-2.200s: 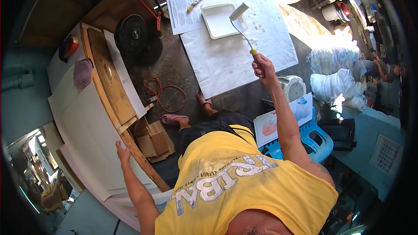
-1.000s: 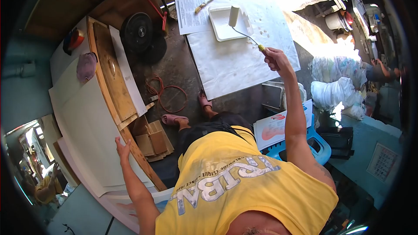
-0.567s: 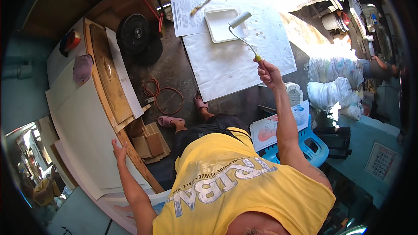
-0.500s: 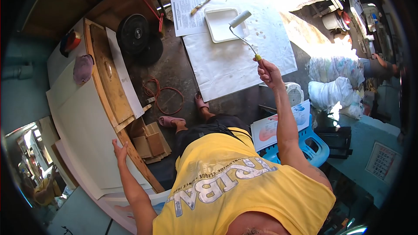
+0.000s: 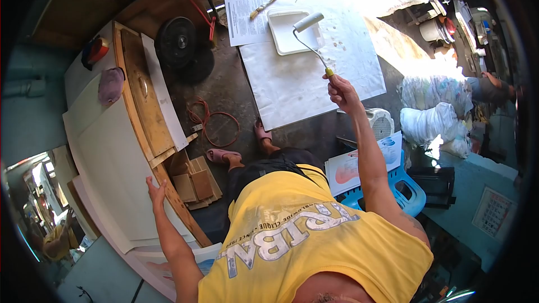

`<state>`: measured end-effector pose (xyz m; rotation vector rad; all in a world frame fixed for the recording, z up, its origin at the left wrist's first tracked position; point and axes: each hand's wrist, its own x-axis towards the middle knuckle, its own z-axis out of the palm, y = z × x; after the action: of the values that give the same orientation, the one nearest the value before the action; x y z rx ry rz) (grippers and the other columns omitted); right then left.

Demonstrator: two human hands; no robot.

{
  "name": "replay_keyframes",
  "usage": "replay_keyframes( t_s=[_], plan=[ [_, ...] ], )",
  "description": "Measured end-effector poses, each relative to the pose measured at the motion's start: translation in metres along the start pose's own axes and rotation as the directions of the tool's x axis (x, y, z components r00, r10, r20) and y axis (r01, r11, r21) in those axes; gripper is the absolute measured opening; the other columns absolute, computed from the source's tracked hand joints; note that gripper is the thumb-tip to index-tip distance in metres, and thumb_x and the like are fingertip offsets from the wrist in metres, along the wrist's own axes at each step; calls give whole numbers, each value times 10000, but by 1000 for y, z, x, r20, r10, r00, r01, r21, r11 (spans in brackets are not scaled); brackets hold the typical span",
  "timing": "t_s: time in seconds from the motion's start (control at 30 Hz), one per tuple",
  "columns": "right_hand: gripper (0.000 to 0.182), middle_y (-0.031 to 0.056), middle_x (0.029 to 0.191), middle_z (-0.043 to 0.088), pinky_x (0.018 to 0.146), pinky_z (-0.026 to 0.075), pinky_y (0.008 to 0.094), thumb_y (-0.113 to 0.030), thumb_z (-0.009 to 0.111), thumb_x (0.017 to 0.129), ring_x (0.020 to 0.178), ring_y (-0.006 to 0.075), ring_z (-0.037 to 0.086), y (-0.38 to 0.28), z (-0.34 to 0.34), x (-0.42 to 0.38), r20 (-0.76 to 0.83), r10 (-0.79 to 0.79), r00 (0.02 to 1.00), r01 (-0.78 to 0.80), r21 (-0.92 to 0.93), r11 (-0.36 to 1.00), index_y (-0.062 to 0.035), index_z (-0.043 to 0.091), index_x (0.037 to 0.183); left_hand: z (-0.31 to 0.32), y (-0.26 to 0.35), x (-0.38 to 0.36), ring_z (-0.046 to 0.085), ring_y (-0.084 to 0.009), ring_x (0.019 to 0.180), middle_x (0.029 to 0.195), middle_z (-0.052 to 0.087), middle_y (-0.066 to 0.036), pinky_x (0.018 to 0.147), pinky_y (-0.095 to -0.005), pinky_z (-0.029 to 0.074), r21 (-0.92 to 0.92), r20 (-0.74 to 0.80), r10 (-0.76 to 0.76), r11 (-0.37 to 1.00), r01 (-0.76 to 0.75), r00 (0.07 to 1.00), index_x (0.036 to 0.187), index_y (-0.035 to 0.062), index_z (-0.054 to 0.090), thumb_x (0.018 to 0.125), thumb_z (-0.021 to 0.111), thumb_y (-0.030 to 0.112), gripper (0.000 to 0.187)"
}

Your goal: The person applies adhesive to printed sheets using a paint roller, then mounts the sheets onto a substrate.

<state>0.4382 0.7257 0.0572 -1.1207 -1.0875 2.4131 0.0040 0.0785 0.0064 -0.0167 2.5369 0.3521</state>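
Observation:
The handle of a paint roller is in my right hand, fingers wrapped round it. Its pale sleeve hangs over the right side of a white tray; whether they touch I cannot tell. The tray rests on white sheets spread on the floor. Beside it a brush lies on a printed paper. On the left, my left hand has its fingers apart, at the edge of a large white panel, with nothing in it.
A wooden frame edges the panel, with a purple cloth on it. An orange cord and a black disc are on the floor. To the right are a blue stool, white bundles and part of a person.
My right hand and the roller have shifted slightly left, and the roller sleeve lies more level. The whole view has moved a little. My left hand stays by the panel.

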Motion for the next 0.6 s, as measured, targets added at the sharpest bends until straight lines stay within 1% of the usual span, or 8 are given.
replay_keyframes(
  t_s=[0.03, 0.07, 0.17, 0.2, 0.3, 0.33, 0.47, 0.6],
  plan=[
    [361, -31, 741, 485, 467, 317, 170, -364, 563, 1066, 561, 33, 374, 5, 2, 2, 10, -18, 1000, 17, 40, 999, -59, 594, 1256, 2, -4, 2, 355, -378, 1488, 1617, 364, -189, 1213, -442, 310, -8, -4, 18, 1000, -18, 1000, 1553, 117, 318, 870, 798, 315, 858],
    [341, -29, 780, 502, 511, 345, 174, -359, 553, 1072, 601, 36, 405, 7, 3, 3, -21, 20, 1000, -21, -24, 1000, -76, 596, 1257, 4, -8, 3, 329, -371, 1505, 1633, 338, -188, 1225, -434, 293, -14, -8, 37, 999, -37, 999, 1557, 111, 323, 872, 796, 313, 856],
    [340, -29, 805, 527, 532, 351, 186, -341, 571, 1065, 614, 50, 438, 17, 6, 7, -1, -13, 1000, 13, -21, 1000, -77, 603, 1276, 5, -16, -1, 255, -350, 1541, 1667, 261, -192, 1251, -421, 240, -32, -52, 134, 990, -136, 990, 1557, 91, 350, 875, 792, 292, 837],
    [348, -39, 756, 510, 503, 331, 191, -366, 583, 1058, 577, 48, 418, 18, 9, 10, -38, -36, 999, 34, -34, 999, -79, 608, 1252, 6, -18, -4, 248, -349, 1543, 1670, 253, -195, 1253, -423, 236, -19, -64, 141, 990, -143, 988, 1556, 89, 355, 876, 792, 286, 833],
    [361, -50, 688, 480, 469, 304, 198, -403, 584, 1052, 530, 45, 379, 15, 13, 12, -39, -21, 999, 18, -81, 997, -81, 616, 1211, 8, -20, -13, 231, -350, 1549, 1675, 231, -204, 1255, -427, 229, 11, -84, 146, 989, -146, 986, 1556, 85, 363, 875, 793, 275, 828],
    [391, -55, 629, 448, 427, 273, 205, -456, 584, 1041, 479, 40, 354, 17, 17, 14, -68, -50, 996, 42, -101, 994, -85, 633, 1155, 8, -24, -15, 228, -351, 1550, 1675, 227, -207, 1255, -429, 228, 17, -82, 135, 991, -134, 987, 1556, 85, 363, 873, 795, 275, 831],
    [453, -47, 607, 446, 382, 260, 206, -532, 590, 1017, 439, 36, 376, 32, 16, 25, -121, -60, 991, 46, -117, 992, -92, 657, 1102, 8, -40, -25, 218, -354, 1553, 1678, 215, -211, 1257, -434, 224, 36, -99, 146, 989, -143, 984, 1554, 87, 366, 868, 800, 278, 834],
    [483, -30, 576, 450, 364, 254, 217, -548, 574, 1019, 405, 56, 380, 53, 12, 35, -134, -70, 989, 59, -86, 995, -73, 662, 1042, -1, -31, -51, 222, -357, 1551, 1674, 218, -219, 1255, -436, 230, 48, -119, 99, 994, -94, 988, 1545, 83, 377, 865, 803, 271, 825]
  ],
)
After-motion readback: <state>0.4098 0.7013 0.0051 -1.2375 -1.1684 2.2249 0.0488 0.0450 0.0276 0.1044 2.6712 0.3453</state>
